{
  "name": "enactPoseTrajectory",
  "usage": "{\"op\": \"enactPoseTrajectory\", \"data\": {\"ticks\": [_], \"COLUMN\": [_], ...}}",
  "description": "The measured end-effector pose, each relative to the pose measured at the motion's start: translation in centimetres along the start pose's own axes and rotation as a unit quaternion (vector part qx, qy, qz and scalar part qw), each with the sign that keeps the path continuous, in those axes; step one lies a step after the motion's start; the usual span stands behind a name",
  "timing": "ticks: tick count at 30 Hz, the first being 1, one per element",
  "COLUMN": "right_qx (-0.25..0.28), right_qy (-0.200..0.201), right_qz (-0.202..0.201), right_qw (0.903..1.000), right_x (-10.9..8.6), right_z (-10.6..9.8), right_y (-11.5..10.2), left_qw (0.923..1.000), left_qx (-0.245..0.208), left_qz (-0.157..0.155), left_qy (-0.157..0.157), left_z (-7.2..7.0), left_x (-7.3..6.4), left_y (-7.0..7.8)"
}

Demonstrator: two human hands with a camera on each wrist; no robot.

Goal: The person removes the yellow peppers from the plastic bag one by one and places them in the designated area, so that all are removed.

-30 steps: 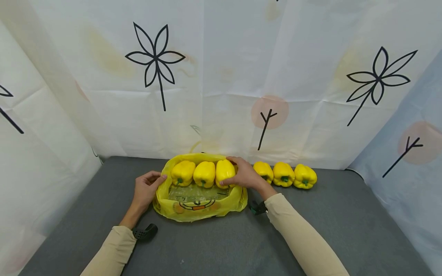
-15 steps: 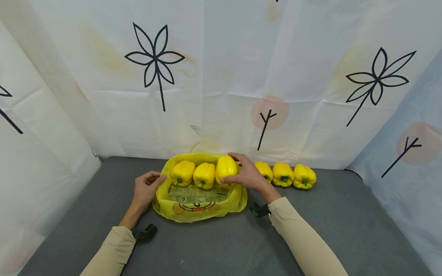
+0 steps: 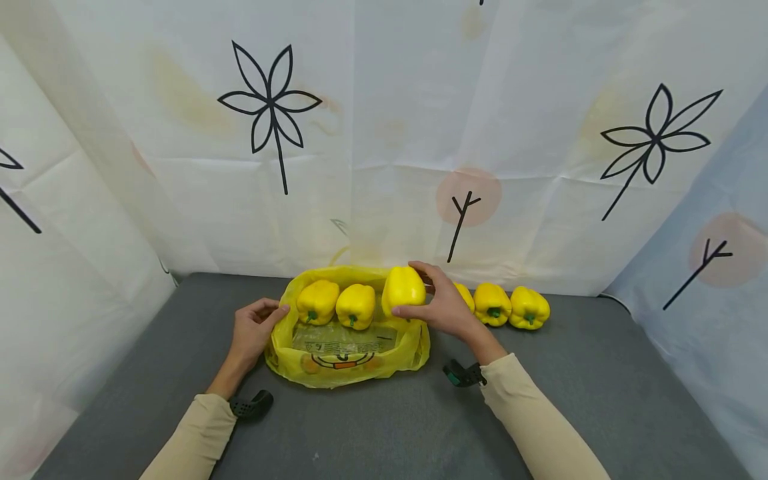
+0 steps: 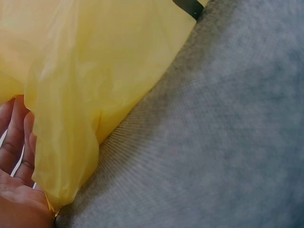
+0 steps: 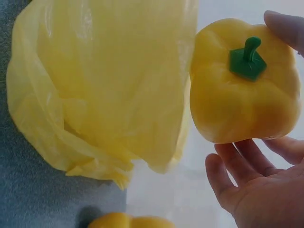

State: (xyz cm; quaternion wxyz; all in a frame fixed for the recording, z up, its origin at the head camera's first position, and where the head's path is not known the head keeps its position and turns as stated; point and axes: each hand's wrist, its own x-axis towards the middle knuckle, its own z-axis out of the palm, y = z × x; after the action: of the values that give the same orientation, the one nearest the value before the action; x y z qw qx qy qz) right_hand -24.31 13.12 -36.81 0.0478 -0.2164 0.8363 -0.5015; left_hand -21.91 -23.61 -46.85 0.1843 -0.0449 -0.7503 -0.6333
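A yellow bell pepper point(image 3: 404, 292) is in my right hand point(image 3: 445, 303), gripped between thumb and fingers above the right rim of the yellow plastic bag point(image 3: 336, 373). In the right wrist view the green stem of this bell pepper point(image 5: 244, 95) shows, with the bag beside it. Two more bell peppers point(image 3: 317, 301) lie side by side inside the bag, stems toward me. At the bag's left rim my left hand point(image 3: 252, 330) pinches the plastic with its thumb. The left wrist view shows some fingers point(image 4: 13, 142) partly hidden behind the bag's wall.
Right of the bag, a row of bell peppers point(image 3: 492, 304) lies along the back of the grey table point(image 3: 384, 433); my right hand partly covers the nearest one. A white patterned cloth point(image 3: 390, 133) hangs behind the table and along both sides.
My right hand has raised the bell pepper from beside the other two in the bag and brought it up and right, over the rim. The left hand has stayed in place.
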Motion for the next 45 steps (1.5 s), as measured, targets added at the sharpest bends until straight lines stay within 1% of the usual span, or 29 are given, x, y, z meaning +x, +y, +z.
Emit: {"op": "enactPoseTrajectory", "data": {"ticks": [5,15,22,33,39,45], "right_qx": [0.018,0.034,0.023,0.011,0.005,-0.005], "right_qy": [0.008,0.02,0.036,0.05,0.058,0.062], "right_qz": [0.0,0.009,0.01,0.012,0.012,0.022], "right_qw": [0.9998,0.9992,0.999,0.9986,0.9982,0.9978], "right_x": [-0.9,-3.0,-4.0,-5.7,-6.5,-7.4], "right_z": [-0.5,-1.6,-2.3,-2.9,-3.2,-3.4], "right_y": [0.0,0.1,0.8,2.1,2.7,3.2], "left_qw": [1.0,1.0,1.0,0.9999,1.0,1.0], "left_qx": [0.002,0.005,0.002,-0.01,-0.006,-0.005], "left_qz": [0.001,0.003,0.002,0.001,-0.001,-0.004], "left_qy": [-0.002,-0.001,-0.002,-0.002,-0.002,-0.001], "left_z": [0.0,-0.1,0.0,0.0,0.0,0.0], "left_x": [0.0,0.1,0.0,-0.1,0.0,0.0], "left_y": [-0.1,-0.2,-0.1,0.1,0.0,0.0]}}
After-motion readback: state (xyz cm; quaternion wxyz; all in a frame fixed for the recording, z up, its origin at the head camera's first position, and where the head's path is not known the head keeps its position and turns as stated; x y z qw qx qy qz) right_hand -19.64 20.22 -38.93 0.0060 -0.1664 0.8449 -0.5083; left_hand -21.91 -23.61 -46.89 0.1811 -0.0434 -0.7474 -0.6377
